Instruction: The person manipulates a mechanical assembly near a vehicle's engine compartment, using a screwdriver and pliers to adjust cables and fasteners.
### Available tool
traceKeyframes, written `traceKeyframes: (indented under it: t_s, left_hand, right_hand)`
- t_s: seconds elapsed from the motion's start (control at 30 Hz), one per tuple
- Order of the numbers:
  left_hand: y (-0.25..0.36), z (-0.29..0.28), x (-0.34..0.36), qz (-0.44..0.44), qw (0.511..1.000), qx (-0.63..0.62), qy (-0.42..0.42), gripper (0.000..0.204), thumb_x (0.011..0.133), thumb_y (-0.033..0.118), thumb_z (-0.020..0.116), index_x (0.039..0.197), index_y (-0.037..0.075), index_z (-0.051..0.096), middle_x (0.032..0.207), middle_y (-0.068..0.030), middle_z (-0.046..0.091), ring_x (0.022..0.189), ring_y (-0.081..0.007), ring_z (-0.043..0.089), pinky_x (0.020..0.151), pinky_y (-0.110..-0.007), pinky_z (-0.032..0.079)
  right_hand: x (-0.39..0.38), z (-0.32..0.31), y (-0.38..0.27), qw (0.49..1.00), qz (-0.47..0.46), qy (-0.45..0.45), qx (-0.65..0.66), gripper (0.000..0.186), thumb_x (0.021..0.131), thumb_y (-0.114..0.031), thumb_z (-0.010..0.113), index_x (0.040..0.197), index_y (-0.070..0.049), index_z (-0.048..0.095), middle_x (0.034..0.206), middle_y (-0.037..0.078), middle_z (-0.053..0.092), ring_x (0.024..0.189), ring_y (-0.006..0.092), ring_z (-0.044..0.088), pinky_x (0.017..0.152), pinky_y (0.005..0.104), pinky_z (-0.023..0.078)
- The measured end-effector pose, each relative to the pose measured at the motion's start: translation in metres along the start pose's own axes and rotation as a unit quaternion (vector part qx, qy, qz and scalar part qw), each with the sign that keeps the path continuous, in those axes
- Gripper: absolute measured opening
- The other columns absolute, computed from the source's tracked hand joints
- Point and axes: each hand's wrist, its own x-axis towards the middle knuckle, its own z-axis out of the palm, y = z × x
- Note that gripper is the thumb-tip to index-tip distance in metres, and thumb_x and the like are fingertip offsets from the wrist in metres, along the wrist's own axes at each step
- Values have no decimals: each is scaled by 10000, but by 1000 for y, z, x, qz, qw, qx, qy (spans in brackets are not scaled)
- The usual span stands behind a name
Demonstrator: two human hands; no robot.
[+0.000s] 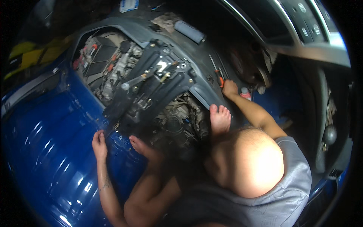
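My right hand point(230, 89) is curled at the butt of a screwdriver point(220, 79) with an orange-red handle, whose thin shaft points away from me on the dark carpet. My left hand point(99, 143) has its fingers bent together at the edge of the blue metal floor point(56, 159), near the corner of a black seat frame point(151, 79). Whatever those fingers might hold is too small to see. Lying tilted across an opening, the frame has bolts and a bright metal hinge part on top. Beneath it an engine point(176, 123) shows, dusty and full of hoses.
A small bottle with a pink label point(245, 94) stands beside my right wrist. Farther off lie a grey cylinder point(190, 32) and a crumpled rag point(166, 22). My bare feet point(220, 119) rest on either side of the engine opening. A door panel point(321, 113) bounds the right.
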Motion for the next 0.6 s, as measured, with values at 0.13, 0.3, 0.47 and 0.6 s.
traceKeyframes:
  t_s: [0.13,0.3,0.47,0.6]
  left_hand:
    - [7,24,-9,-21,995,-76,65,236,956,175,520,1060,-14,616,1011,-75,638,981,-165,573,891,-288,425]
    - [-28,29,-37,-35,968,-135,207,359,933,164,569,1216,-47,504,1194,-144,576,1096,-236,557,970,-338,412]
    - [-13,26,-76,-27,909,-17,416,259,899,127,594,1094,-36,547,1184,-183,564,1065,-289,563,903,-381,448]
    - [43,48,-68,445,876,-11,188,155,741,101,685,880,42,648,903,-108,631,872,-268,627,724,-385,525]
  right_hand:
    - [-5,2,17,1000,-17,7,-6,306,751,-126,641,990,52,575,915,289,644,903,434,631,810,491,508]
    - [-6,-18,22,993,-6,78,85,320,811,-207,529,967,70,567,953,319,614,928,474,593,843,508,462]
    - [-61,-31,27,934,-87,194,286,279,842,-129,471,1051,36,555,784,123,604,700,212,565,679,351,467]
    - [-127,-125,-14,900,-333,170,224,215,857,-133,525,990,34,553,683,73,529,563,153,484,525,307,403]
